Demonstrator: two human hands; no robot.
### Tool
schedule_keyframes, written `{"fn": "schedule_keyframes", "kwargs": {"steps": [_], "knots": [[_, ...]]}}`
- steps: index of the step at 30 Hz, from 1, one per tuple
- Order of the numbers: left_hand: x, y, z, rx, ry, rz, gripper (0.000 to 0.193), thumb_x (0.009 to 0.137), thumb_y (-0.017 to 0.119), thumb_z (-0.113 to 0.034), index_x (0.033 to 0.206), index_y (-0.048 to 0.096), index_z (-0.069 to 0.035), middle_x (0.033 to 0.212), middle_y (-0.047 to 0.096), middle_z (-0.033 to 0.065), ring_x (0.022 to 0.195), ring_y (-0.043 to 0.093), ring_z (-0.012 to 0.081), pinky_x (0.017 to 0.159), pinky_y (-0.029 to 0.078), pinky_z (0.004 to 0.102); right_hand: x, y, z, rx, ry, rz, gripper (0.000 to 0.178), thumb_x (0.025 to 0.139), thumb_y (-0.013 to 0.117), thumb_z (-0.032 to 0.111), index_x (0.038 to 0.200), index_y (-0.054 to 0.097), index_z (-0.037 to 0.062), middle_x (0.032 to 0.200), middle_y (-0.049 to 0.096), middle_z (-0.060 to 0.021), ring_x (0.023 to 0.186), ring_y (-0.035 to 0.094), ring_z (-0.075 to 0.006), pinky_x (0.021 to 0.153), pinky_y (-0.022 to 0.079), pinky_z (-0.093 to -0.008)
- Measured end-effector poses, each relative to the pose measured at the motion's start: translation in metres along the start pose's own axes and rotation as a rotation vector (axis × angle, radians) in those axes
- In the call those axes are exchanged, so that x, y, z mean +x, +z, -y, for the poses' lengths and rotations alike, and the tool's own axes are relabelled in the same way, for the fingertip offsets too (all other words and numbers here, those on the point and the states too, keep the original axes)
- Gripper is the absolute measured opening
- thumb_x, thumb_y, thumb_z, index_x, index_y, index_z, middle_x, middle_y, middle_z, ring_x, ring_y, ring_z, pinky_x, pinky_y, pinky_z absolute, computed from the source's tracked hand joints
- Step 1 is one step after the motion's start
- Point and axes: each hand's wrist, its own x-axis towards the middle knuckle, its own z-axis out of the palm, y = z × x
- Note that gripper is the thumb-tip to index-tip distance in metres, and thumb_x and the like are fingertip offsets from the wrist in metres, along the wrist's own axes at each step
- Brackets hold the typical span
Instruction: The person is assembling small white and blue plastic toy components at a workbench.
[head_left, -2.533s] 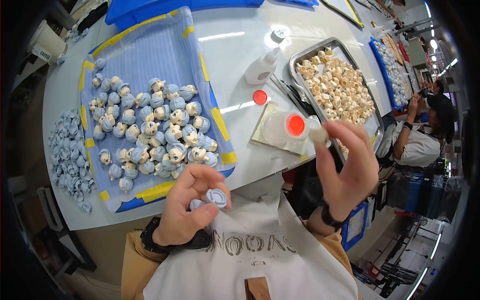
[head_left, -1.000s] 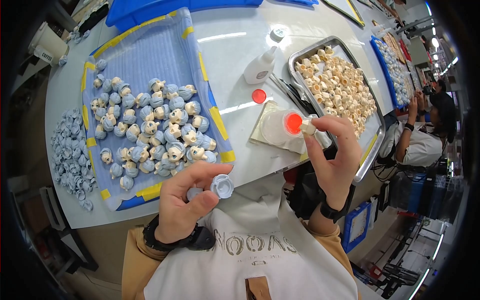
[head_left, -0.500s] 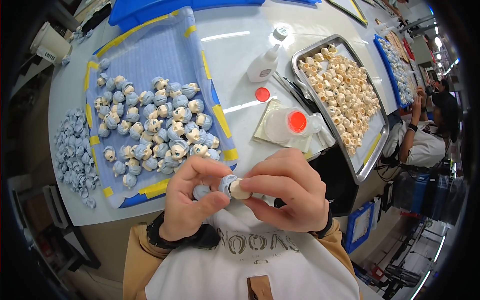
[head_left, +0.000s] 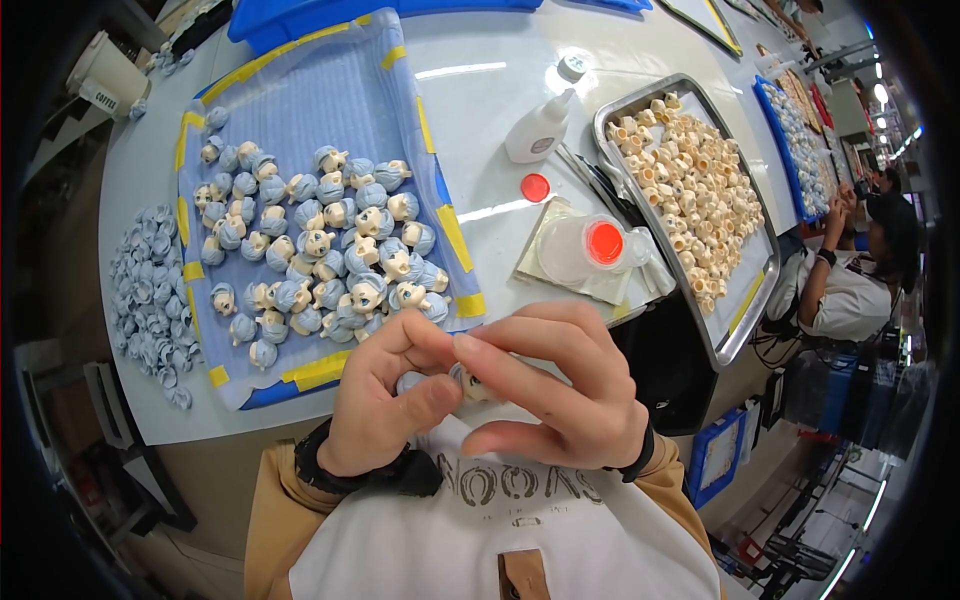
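Both hands meet close to my chest, below the table's near edge. My left hand pinches a small pale blue hair piece. My right hand presses a small beige doll face against it; the two parts touch between my fingertips and are mostly hidden. Just beyond the hands a blue mat with yellow tape edges carries several finished doll heads with blue hair.
A heap of loose blue hair pieces lies left of the mat. A metal tray of beige faces sits at the right. A white glue bottle, a red cap and a small dish with red stand between. Another person sits far right.
My right hand came down from the tray side with a beige face and joined the left hand; the two parts are now pressed together between my fingers.
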Motion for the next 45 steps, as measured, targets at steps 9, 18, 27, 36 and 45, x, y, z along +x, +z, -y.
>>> {"fn": "schedule_keyframes", "kwargs": {"steps": [9,18,27,36,45], "knots": [[-0.001,0.001,-0.001,-0.051,-0.040,-0.018,0.046,0.088,0.067,-0.024,0.115,0.037,-0.003,0.088,0.065,0.0047,0.066,0.050,0.0023,0.057,0.038,0.0158,-0.006,0.011,-0.006,0.273,0.138,0.010,0.045,0.070,0.073,0.005,0.112,0.058,0.0008,0.111,0.055,-0.0141,0.098,0.055,-0.0288,0.077,0.046,-0.0361],[-0.001,0.001,0.003,-0.045,0.065,0.014,0.044,0.086,0.069,-0.025,0.110,0.040,-0.002,0.099,0.065,0.0108,0.091,0.057,0.0096,0.079,0.043,0.0224,-0.009,0.013,-0.008,0.612,0.238,0.096,0.037,0.080,0.058,-0.001,0.117,0.056,0.0012,0.121,0.048,-0.0163,0.108,0.049,-0.0310,0.092,0.039,-0.0376],[-0.005,0.002,0.002,-0.019,0.072,0.030,0.041,0.083,0.071,-0.013,0.109,0.042,-0.002,0.097,0.063,0.0084,0.075,0.055,0.0056,0.068,0.041,0.0211,-0.009,0.020,-0.010,0.432,0.105,0.021,0.027,0.086,0.057,0.011,0.111,0.057,-0.0006,0.115,0.052,-0.0145,0.102,0.050,-0.0289,0.088,0.039,-0.0377],[-0.004,0.001,0.003,0.026,0.152,0.086,0.038,0.085,0.068,-0.009,0.111,0.042,-0.001,0.104,0.064,0.0123,0.097,0.059,0.0121,0.080,0.044,0.0234,-0.012,0.024,-0.009,0.418,0.102,-0.046,0.029,0.084,0.059,0.011,0.109,0.058,-0.0007,0.111,0.055,-0.0139,0.097,0.053,-0.0279,0.085,0.040,-0.0371],[-0.006,0.001,0.004,-0.056,0.134,0.046,0.038,0.085,0.069,-0.014,0.108,0.042,-0.002,0.101,0.064,0.0107,0.079,0.053,0.0061,0.069,0.041,0.0213,-0.008,0.019,-0.013,0.502,0.110,0.031,0.036,0.077,0.057,0.001,0.114,0.056,-0.0022,0.114,0.051,-0.0150,0.104,0.049,-0.0290,0.089,0.039,-0.0376]]}}
